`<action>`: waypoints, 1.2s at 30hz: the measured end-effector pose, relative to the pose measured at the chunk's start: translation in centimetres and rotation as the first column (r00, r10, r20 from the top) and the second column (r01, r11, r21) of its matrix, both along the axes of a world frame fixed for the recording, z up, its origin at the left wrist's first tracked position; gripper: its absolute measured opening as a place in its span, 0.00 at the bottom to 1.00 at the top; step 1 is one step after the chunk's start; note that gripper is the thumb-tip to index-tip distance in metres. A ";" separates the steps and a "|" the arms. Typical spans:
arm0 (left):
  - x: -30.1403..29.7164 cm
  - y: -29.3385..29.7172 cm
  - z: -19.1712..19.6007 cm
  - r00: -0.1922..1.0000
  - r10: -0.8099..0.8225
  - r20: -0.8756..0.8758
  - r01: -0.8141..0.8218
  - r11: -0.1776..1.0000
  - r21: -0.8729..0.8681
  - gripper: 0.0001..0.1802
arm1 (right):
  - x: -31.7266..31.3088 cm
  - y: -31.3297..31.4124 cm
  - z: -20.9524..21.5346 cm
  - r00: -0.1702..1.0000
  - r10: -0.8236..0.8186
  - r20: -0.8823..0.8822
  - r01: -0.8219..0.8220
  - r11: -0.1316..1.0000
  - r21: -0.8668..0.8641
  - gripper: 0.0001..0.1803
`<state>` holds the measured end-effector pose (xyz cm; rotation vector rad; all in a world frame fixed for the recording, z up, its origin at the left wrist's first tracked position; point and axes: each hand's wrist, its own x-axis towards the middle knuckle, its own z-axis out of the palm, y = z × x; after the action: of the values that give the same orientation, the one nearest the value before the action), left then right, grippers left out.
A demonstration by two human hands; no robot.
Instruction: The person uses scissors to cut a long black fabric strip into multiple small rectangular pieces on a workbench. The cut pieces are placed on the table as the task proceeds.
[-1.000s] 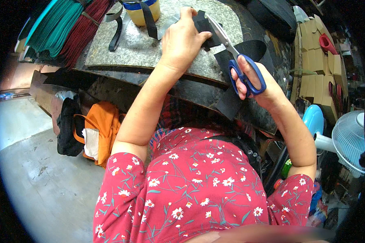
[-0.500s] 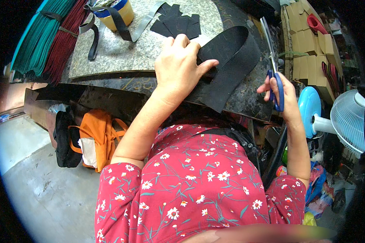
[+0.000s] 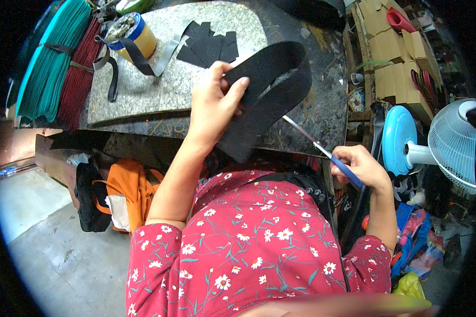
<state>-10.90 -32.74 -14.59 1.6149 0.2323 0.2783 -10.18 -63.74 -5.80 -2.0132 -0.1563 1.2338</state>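
A wide black fabric strip (image 3: 288, 87) is pinched between the thumb and fingers of my left hand (image 3: 214, 105). It loops over to the right, and its loose end hangs down past the table's near edge. My right hand (image 3: 362, 166) grips a pair of scissors (image 3: 322, 149) with blue handles, lower right of the strip. The blades point up and left and look closed or nearly so, their tips just short of the strip. Cut black pieces (image 3: 209, 45) lie in an overlapping cluster on the speckled stone slab (image 3: 169, 98) beyond my left hand.
On the slab stands a yellow tub (image 3: 137, 39) with a blue rim, a grey-black band draped by it. Bundled teal strips (image 3: 53, 74) and maroon strips (image 3: 79, 76) lie at left. A fan (image 3: 452, 142) and cardboard boxes (image 3: 386, 53) are at right; an orange bag (image 3: 129, 193) sits below the table.
My left hand has lifted the strip off the table and drawn it nearer. The scissors have swung from upright to slanting left, toward the strip. The view has shifted slightly.
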 end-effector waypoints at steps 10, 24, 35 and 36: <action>-1.2 1.7 0.6 0.983 -0.175 -0.047 0.124 0.837 -0.533 0.12 | 2.2 0.9 -2.1 0.844 -0.498 -0.199 0.500 0.597 0.627 0.37; -2.8 2.7 -1.5 0.976 -0.193 -0.097 0.099 0.802 -0.590 0.17 | 0.3 1.1 -1.4 0.978 -0.204 -0.031 0.197 0.875 0.442 0.40; -2.8 1.9 -1.3 0.980 -0.200 -0.004 0.149 0.745 -0.650 0.22 | 1.0 3.9 -2.2 0.972 0.151 -0.180 -0.109 0.968 0.226 0.27; -2.8 1.7 -1.3 0.979 -0.202 0.014 0.161 0.736 -0.657 0.22 | 0.9 4.4 -2.4 0.978 0.132 -0.160 -0.097 0.974 0.207 0.26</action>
<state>-13.74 -31.07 -15.94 0.9260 0.1851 -0.0160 -9.27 -59.37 -8.22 -1.7382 -0.3029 1.4015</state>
